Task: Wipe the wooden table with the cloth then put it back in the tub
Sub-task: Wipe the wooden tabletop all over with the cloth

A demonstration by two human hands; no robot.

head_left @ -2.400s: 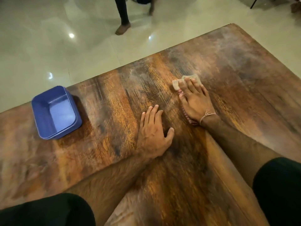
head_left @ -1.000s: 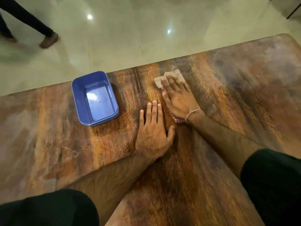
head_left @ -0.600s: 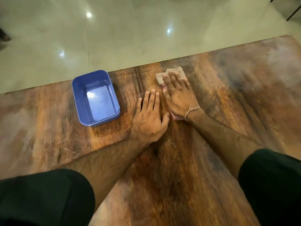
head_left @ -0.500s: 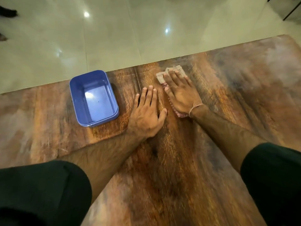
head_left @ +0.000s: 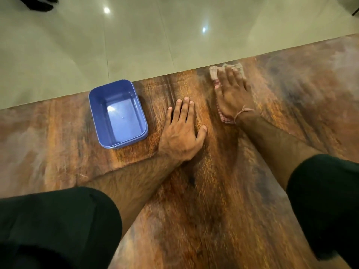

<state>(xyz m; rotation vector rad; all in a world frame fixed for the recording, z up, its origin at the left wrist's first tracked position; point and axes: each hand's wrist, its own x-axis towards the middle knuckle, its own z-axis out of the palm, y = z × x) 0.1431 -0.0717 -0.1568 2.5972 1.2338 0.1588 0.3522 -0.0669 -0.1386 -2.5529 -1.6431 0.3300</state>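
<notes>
A pale cloth [head_left: 214, 72] with a pink checked edge lies flat on the wooden table [head_left: 213, 200], close to its far edge. My right hand [head_left: 233, 96] presses on the cloth with straight fingers and covers most of it. My left hand [head_left: 181, 133] rests flat on the wood, fingers straight, between the cloth and the tub. The blue rectangular tub [head_left: 101, 113] stands to the left of my left hand near the far edge, with nothing in it.
Glossy pale floor tiles [head_left: 155, 35] lie beyond the table's far edge. A person's dark shoe [head_left: 37, 2] shows at the top left corner. My black sleeves fill the lower corners.
My right hand has pushed the cloth away from me to the table's far edge. My left hand has stayed flat beside the tub. The other person has walked off to the left.
</notes>
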